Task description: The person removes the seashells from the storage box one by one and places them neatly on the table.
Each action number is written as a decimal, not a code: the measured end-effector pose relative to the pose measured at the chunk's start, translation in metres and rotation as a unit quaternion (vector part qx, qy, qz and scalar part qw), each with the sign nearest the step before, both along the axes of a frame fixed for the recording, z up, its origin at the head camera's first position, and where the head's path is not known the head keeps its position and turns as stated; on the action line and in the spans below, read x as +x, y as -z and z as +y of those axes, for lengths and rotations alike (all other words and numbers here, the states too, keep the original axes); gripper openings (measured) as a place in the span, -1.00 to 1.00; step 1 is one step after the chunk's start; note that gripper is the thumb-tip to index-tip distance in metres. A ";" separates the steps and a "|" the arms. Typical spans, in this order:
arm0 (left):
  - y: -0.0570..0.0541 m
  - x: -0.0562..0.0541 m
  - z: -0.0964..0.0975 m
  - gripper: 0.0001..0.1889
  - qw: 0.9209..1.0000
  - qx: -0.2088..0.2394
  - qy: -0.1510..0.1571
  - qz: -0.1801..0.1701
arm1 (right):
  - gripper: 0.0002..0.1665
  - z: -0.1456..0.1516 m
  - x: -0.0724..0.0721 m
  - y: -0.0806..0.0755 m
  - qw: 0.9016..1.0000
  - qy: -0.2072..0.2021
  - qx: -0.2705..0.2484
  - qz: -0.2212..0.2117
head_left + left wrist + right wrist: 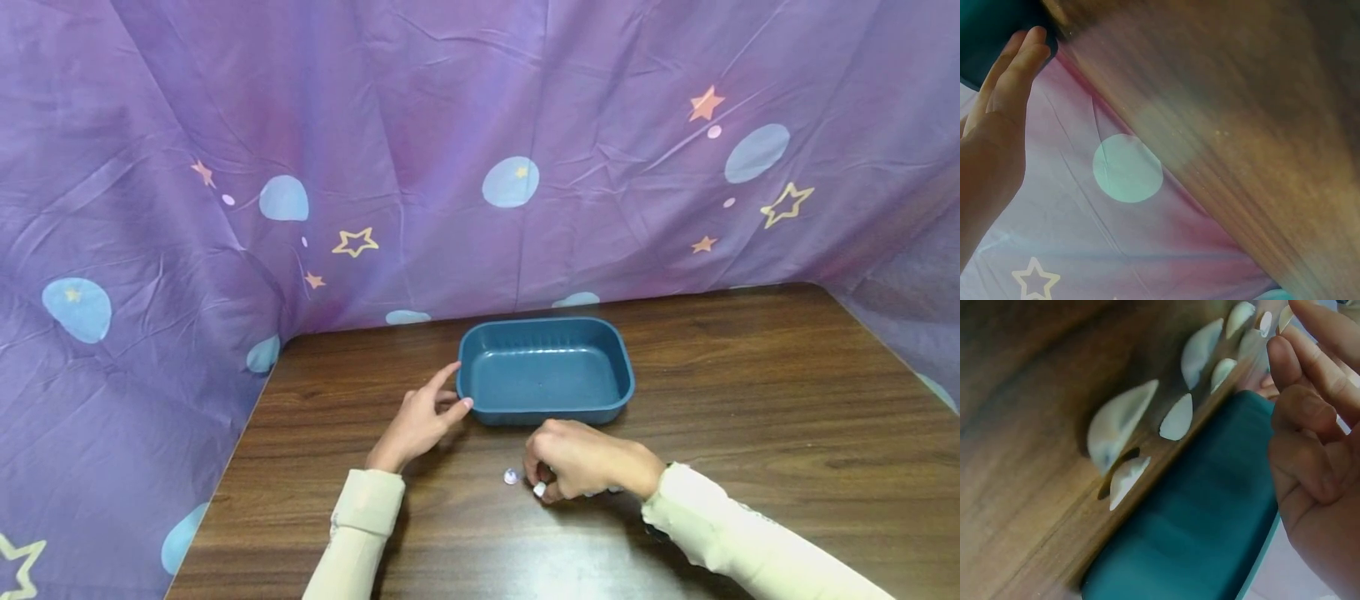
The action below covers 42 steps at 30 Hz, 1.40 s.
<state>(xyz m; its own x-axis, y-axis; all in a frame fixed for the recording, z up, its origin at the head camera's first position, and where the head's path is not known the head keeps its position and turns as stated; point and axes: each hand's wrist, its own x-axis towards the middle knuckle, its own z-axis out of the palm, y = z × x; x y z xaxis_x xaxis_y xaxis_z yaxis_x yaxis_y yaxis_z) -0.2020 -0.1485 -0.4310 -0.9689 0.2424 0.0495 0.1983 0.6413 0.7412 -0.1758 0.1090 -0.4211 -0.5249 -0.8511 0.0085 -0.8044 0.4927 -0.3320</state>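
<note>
Between the thumb and fingertips of my right hand is a small white garlic clove, held low over the table in front of the basin. The right wrist view shows this pinched clove at the top. Several loose garlic cloves lie on the wood beside the basin there; in the head view my right hand mostly hides them, apart from one clove to its left. My left hand touches the left end of the blue basin with extended fingers and thumb. No cloves show inside the basin.
The brown wooden table stretches to both sides of the basin. Behind it hangs a purple cloth with stars and blue spots, meeting the table's back edge close to the basin.
</note>
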 end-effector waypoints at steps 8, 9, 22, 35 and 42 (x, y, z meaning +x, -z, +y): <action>-0.001 0.001 0.000 -0.31 1.000 0.000 0.000 0.000 | -0.75 -0.002 0.004 0.007 0.999 0.008 0.020 0.024; -0.001 0.001 0.000 -0.31 1.000 -0.001 -0.001 0.000 | -0.75 -0.002 0.004 0.007 0.999 0.010 0.022 0.026; -0.002 0.001 0.002 -0.30 1.000 0.001 -0.001 -0.006 | -0.69 -0.004 0.003 0.009 0.998 0.016 0.035 0.054; -0.001 0.002 0.003 -0.30 1.000 -0.005 0.001 0.006 | -0.63 -0.002 0.004 0.006 0.998 0.022 0.025 0.058; -0.001 0.002 0.002 -0.30 1.000 -0.012 0.001 0.012 | -0.70 0.008 -0.001 -0.002 0.999 0.046 -0.020 0.019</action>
<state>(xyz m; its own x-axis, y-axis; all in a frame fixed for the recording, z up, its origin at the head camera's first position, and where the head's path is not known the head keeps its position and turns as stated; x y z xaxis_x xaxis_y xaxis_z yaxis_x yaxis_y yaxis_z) -0.1999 -0.1470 -0.4297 -0.9668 0.2463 0.0677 0.2181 0.6582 0.7205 -0.1763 0.1167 -0.4187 -0.6003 -0.7973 0.0632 -0.7681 0.5527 -0.3233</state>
